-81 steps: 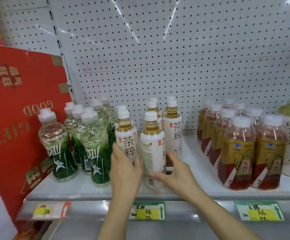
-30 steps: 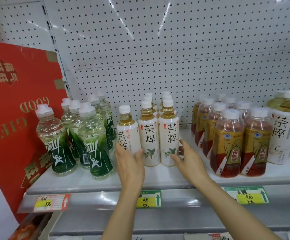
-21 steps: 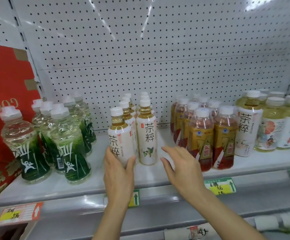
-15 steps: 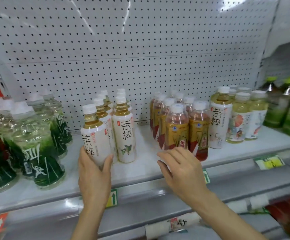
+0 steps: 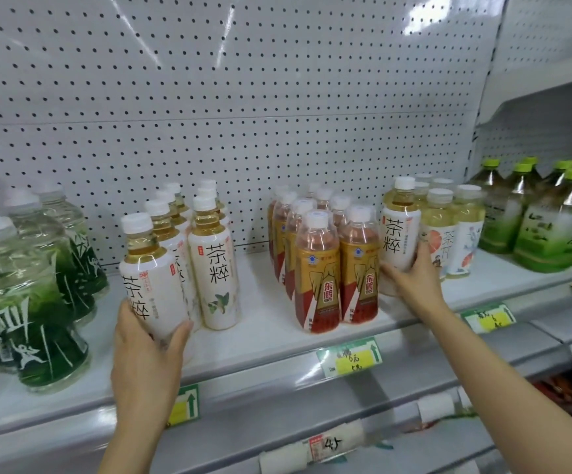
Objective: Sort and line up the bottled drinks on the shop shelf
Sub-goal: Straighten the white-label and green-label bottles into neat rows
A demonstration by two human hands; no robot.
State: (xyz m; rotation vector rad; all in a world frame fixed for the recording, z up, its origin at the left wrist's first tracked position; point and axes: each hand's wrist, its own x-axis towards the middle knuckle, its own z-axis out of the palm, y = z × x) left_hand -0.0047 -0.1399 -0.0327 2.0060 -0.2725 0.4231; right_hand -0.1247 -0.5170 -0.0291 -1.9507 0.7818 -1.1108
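Observation:
On the white shelf (image 5: pixel 270 333) stand two rows of white-label tea bottles (image 5: pixel 214 265). My left hand (image 5: pixel 147 357) grips the front white-label tea bottle (image 5: pixel 149 278) at its base, near the shelf's front edge. Two rows of gold-and-red label bottles (image 5: pixel 318 271) stand right of centre. Just beyond them stands a lone white-label tea bottle (image 5: pixel 399 230), and my right hand (image 5: pixel 414 278) grips its lower part. Pale yellow bottles with illustrated labels (image 5: pixel 448 234) stand right next to it.
Clear bottles with green labels (image 5: pixel 35 295) crowd the left end of the shelf. Green-capped green tea bottles (image 5: pixel 544 217) fill the neighbouring bay at right. A pegboard wall (image 5: pixel 243 97) backs the shelf. Price tags (image 5: pixel 349 357) line the front rail.
The view has swung right. My right hand left the middle tea bottles, reached past the gold-and-red bottles and took hold of the lone white-label bottle. My left hand kept its grip.

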